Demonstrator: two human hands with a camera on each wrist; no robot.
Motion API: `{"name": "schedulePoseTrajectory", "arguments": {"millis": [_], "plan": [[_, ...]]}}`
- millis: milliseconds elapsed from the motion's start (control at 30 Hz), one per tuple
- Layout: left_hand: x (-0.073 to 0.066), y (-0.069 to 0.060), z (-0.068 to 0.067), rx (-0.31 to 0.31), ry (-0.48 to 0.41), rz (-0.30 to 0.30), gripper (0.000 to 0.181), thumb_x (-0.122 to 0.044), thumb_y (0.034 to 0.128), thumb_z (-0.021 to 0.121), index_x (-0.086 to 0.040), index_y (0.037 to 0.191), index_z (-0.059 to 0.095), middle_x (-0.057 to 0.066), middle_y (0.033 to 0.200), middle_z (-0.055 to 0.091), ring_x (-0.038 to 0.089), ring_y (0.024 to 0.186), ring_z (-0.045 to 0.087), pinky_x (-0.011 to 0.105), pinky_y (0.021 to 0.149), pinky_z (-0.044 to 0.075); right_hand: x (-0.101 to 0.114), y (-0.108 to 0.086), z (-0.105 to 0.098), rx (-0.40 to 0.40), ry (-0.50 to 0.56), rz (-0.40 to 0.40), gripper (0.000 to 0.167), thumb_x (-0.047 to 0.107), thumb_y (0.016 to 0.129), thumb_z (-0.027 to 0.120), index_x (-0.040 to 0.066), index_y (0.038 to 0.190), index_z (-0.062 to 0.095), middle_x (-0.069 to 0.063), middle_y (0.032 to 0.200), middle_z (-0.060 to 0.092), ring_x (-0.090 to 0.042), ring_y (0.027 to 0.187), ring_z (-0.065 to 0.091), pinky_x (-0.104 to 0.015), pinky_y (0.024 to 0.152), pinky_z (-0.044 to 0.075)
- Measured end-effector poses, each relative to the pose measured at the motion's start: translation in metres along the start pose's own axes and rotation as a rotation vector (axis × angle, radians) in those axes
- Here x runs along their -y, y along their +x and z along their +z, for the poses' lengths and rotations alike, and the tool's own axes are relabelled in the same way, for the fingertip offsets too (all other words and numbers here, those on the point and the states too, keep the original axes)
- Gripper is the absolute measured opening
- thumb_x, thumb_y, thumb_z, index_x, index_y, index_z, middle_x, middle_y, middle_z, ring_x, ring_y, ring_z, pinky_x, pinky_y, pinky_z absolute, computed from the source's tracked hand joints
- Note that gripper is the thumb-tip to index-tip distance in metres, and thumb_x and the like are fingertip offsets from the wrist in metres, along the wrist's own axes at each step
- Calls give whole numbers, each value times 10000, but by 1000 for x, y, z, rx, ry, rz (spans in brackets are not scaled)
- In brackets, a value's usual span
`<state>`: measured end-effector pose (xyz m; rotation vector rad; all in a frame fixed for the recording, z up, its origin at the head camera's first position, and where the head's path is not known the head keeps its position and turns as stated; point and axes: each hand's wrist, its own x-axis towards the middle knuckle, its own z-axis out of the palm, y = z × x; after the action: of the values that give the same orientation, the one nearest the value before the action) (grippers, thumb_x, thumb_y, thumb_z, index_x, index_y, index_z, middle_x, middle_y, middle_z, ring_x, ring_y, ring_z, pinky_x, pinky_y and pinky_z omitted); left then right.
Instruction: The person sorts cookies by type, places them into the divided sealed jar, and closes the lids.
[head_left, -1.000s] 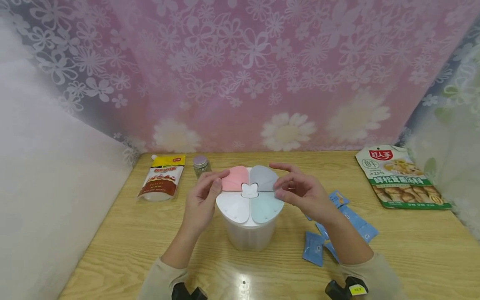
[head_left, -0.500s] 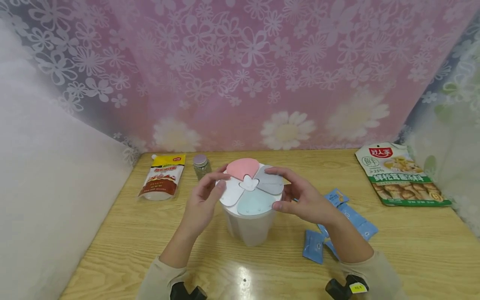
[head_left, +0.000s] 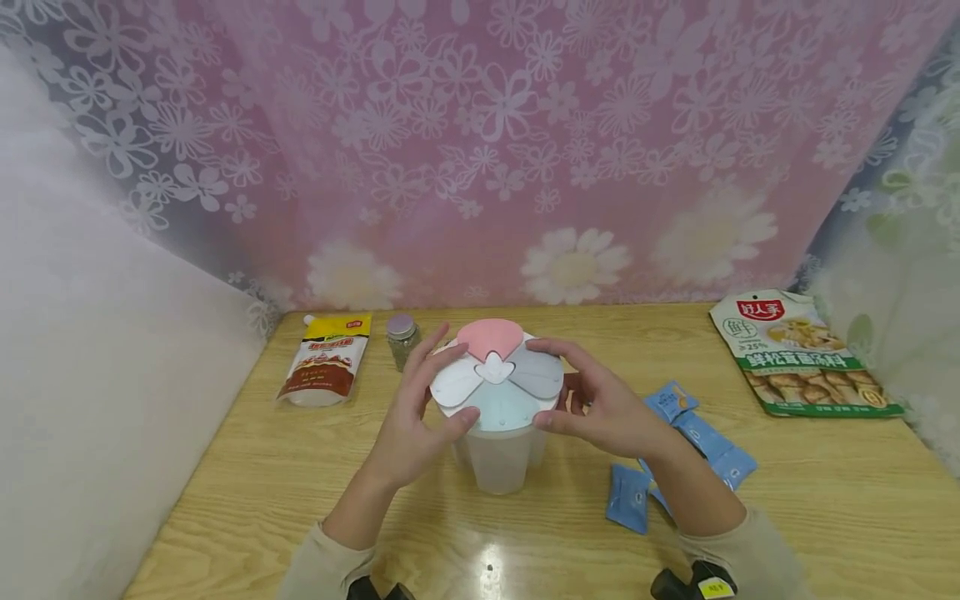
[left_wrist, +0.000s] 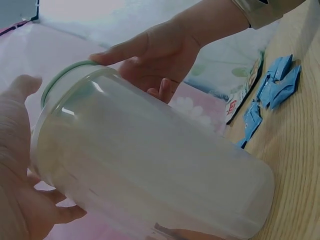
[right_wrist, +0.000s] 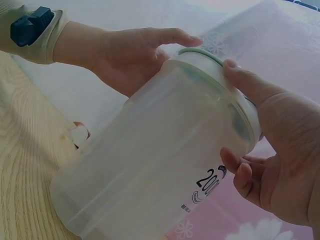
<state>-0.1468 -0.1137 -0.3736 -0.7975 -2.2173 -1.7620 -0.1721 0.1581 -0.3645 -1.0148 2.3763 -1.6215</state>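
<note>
A translucent plastic storage jar stands on the table in the head view. Its flower-shaped lid has pink, grey, pale-green and white petals. Thumb and fingers of my right hand grip the lid's right side, the thumb at the front rim. My left hand spreads about the left side, a finger over the white petal and the thumb near the front edge. In the left wrist view the left thumb looks slightly apart from the rim. Dark printing marks the jar in the right wrist view.
Several blue sachets lie right of the jar, partly behind the right forearm. Farther right is a green-and-white mushroom seasoning pouch. A spouted brown-and-yellow pouch and a small purple-capped jar stand at the back left. Floral cloth hangs behind.
The jar and its lid have turned clockwise, bringing the pink petal to the back. My right hand has closed round the lid's edge; my left fingers have spread and the thumb has moved frontward.
</note>
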Motion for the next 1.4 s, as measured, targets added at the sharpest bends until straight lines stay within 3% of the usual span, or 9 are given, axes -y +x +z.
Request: {"name": "schedulePoseTrajectory", "arguments": {"millis": [100, 267, 400, 667, 1000, 1233, 1400], "plan": [[1, 0, 0, 6, 67, 10, 573, -224, 861, 725, -198, 1405, 545, 8, 1643, 217, 274, 1513, 226, 610, 1129, 303, 0, 0, 0, 1, 1, 1, 744, 107, 885, 749, 238, 1511, 366, -80, 1037, 520, -164, 732, 563, -270, 566, 431], [3, 0, -3, 59, 99, 34, 601, -184, 792, 806, -225, 1350, 585, -30, 1630, 252, 228, 1506, 246, 639, 1120, 274, 0, 0, 0, 3, 2, -4, 749, 104, 886, 748, 238, 1514, 362, -82, 988, 531, -160, 721, 561, -273, 565, 432], [8, 2, -4, 62, 101, 71, 692, -132, 713, 882, -198, 1338, 592, -17, 1591, 321, 216, 1483, 295, 588, 1123, 306, -1, 0, 0, -2, 5, -18, 757, 93, 877, 755, 228, 1513, 368, -84, 978, 527, -161, 707, 552, -274, 557, 425], [12, 2, -3, 33, 108, 114, 701, -111, 685, 895, -168, 1319, 601, 30, 1483, 437, 234, 1416, 378, 425, 1104, 372, -4, 1, 2, -16, 25, -2, 747, 111, 859, 777, 224, 1493, 399, -87, 902, 531, -157, 678, 536, -276, 549, 410], [11, 0, -3, 43, 137, 98, 689, -111, 715, 889, -186, 1334, 594, 19, 1492, 421, 226, 1427, 363, 544, 1098, 355, -6, 1, 1, -6, 40, 6, 721, 138, 879, 757, 222, 1497, 396, -99, 918, 540, -166, 673, 538, -283, 538, 428], [6, 2, -4, 45, 138, 121, 668, -137, 730, 886, -178, 1331, 596, 31, 1483, 440, 233, 1422, 373, 504, 1098, 371, -5, 1, 0, -6, 40, 7, 717, 141, 889, 747, 228, 1502, 386, -96, 880, 551, -177, 668, 537, -286, 543, 437], [6, 3, -1, -21, 84, 123, 407, -66, 860, 753, -123, 1251, 652, 65, 1415, 507, 241, 1348, 463, 401, 1078, 419, -4, 2, 0, -6, 42, 16, 704, 131, 896, 740, 231, 1499, 389, -100, 958, 550, -180, 652, 520, -285, 541, 445]]}}
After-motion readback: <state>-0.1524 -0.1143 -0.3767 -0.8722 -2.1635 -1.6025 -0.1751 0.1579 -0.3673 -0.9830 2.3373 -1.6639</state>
